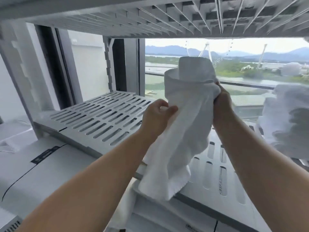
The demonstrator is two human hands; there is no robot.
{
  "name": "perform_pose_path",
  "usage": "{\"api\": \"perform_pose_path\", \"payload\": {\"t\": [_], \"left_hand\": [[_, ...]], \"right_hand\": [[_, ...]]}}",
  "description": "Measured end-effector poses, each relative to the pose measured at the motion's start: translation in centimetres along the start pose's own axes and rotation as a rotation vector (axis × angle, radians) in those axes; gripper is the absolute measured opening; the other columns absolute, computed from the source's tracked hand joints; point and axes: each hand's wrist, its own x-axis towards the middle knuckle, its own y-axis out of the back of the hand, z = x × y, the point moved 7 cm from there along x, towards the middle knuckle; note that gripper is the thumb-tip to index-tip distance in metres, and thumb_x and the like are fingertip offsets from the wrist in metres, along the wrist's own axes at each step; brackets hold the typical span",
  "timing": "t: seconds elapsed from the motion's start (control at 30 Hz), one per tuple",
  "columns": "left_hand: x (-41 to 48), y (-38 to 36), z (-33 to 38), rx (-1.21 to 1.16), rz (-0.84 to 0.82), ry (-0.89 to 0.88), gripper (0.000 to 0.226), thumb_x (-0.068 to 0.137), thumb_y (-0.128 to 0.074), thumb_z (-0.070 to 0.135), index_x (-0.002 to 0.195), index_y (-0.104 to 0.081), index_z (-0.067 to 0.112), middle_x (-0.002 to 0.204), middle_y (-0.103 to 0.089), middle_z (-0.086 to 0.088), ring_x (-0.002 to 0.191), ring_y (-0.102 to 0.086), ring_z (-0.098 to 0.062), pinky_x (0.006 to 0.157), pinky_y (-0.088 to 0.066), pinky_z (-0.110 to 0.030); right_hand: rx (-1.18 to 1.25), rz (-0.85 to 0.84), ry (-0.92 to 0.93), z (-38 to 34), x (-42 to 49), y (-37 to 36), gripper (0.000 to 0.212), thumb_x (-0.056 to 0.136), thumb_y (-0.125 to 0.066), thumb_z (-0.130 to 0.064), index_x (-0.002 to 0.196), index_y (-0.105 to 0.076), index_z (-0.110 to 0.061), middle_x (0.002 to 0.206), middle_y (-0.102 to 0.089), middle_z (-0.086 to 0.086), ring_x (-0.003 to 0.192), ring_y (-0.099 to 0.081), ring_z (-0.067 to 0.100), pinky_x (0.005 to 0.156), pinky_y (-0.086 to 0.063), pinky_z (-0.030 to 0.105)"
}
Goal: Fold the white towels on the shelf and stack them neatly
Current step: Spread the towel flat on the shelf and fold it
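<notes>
A person holds a white towel [182, 124] up in the air with both bare hands, just above a pale shelf [93, 118] full of long slots. The left hand [157, 114] pinches the left edge of the towel, with the thumb and fingers closed on a small bit of cloth. The right hand [222, 104] is closed tight around a bunched part of the towel on its right side, a little higher up. The top of the towel curls over into a soft round fold between the hands. The rest of the towel hangs down loose and wrinkly, and its bottom corner reaches the front edge of the shelf near the person. Another heap of white towels [287, 121] sits on the shelf to the right, well apart from the hands, and it looks blurry. A second slotted shelf [150, 15] is right overhead. Behind the shelves is a big window [250, 64] with green land, water and far hills outside. Below the shelf on the left is a white machine top [41, 171] with a dark label on it.
</notes>
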Motion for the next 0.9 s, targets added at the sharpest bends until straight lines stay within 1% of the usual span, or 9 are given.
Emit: {"api": "perform_pose_path", "payload": {"t": [0.1,0.17,0.23,0.33,0.47,0.63,0.77,0.83,0.9], "left_hand": [[2.9,0.4,-1.2,0.034,0.034,0.042,0.017,0.081,-0.075,0.037,0.077,-0.065,0.024,0.064,-0.066,0.015,0.059,-0.061,-0.003,0.047,-0.044,-0.015],[4.5,-0.2,-3.0,0.241,-0.055,0.129,0.017,0.083,-0.071,0.033,0.094,-0.068,0.020,0.085,-0.072,0.006,0.081,-0.068,-0.016,0.064,-0.052,-0.023],[5.5,-0.3,-5.5,0.471,-0.085,0.191,0.030,0.087,-0.070,0.032,0.113,-0.065,0.017,0.106,-0.071,-0.002,0.098,-0.066,-0.023,0.080,-0.051,-0.030],[6.6,-0.1,-7.6,0.611,-0.069,0.180,0.031,0.089,-0.068,0.036,0.116,-0.062,0.021,0.113,-0.067,-0.001,0.102,-0.062,-0.022,0.086,-0.051,-0.034],[8.2,-0.7,-7.3,0.717,-0.138,0.092,0.022,0.089,-0.059,0.040,0.107,-0.064,0.027,0.112,-0.068,0.000,0.099,-0.061,-0.021,0.087,-0.052,-0.035],[9.9,-1.4,-8.2,0.736,-0.313,0.147,0.043,0.080,-0.069,0.052,0.114,-0.059,0.028,0.113,-0.061,0.006,0.107,-0.059,-0.021,0.095,-0.051,-0.035],[10.2,-2.5,-8.0,0.728,-0.376,0.067,0.005,0.085,-0.061,0.022,0.086,-0.061,0.027,0.097,-0.062,0.003,0.089,-0.060,-0.018,0.068,-0.046,-0.023],[10.2,-2.9,-8.0,0.712,-0.409,-0.009,0.019,0.085,-0.055,0.016,0.096,-0.067,0.027,0.102,-0.067,-0.003,0.097,-0.063,-0.024,0.079,-0.052,-0.029],[10.3,-2.5,-8.1,0.650,-0.425,-0.049,0.020,0.083,-0.056,0.014,0.093,-0.058,0.031,0.097,-0.065,-0.001,0.093,-0.062,-0.025,0.079,-0.052,-0.032]], "right_hand": [[-0.708,0.109,0.002,1.0,4.6,2.8,0.030,0.102,-0.050,-0.031,0.080,-0.062,-0.014,0.074,-0.062,0.004,0.064,-0.060,0.022,0.064,-0.054,0.026],[-1.061,0.105,-0.101,2.9,7.0,6.1,0.039,0.102,-0.043,-0.037,0.093,-0.065,-0.006,0.078,-0.065,0.011,0.069,-0.061,0.028,0.070,-0.054,0.038],[-1.164,0.101,-0.126,3.8,8.5,8.3,0.035,0.102,-0.041,-0.028,0.100,-0.065,-0.002,0.083,-0.070,0.014,0.072,-0.063,0.029,0.075,-0.055,0.047],[-1.225,0.052,-0.040,4.3,9.5,7.7,0.028,0.099,-0.048,-0.023,0.078,-0.065,-0.014,0.097,-0.072,0.021,0.073,-0.064,0.029,0.067,-0.059,0.044],[-1.249,-0.064,-0.147,6.2,8.7,5.0,0.040,0.095,-0.058,-0.048,0.093,-0.073,-0.011,0.086,-0.067,0.011,0.065,-0.058,0.024,0.048,-0.043,0.024],[-1.702,-0.153,-0.325,5.0,6.3,2.8,0.054,0.078,-0.072,-0.063,0.087,-0.060,-0.012,0.093,-0.059,0.010,0.074,-0.063,0.030,0.040,-0.051,0.030],[-1.809,-0.088,-0.459,5.5,4.1,2.8,0.040,0.078,-0.080,-0.045,0.083,-0.063,-0.009,0.092,-0.067,0.017,0.074,-0.069,0.034,0.048,-0.059,0.046],[-1.813,-0.094,-0.413,6.2,3.5,2.6,0.024,0.081,-0.074,-0.023,0.093,-0.069,-0.004,0.097,-0.068,0.020,0.081,-0.071,0.036,0.067,-0.061,0.050],[-1.813,-0.181,-0.431,6.6,2.8,2.7,0.020,0.082,-0.068,-0.014,0.099,-0.072,-0.006,0.099,-0.069,0.020,0.082,-0.070,0.033,0.068,-0.057,0.038]]}}
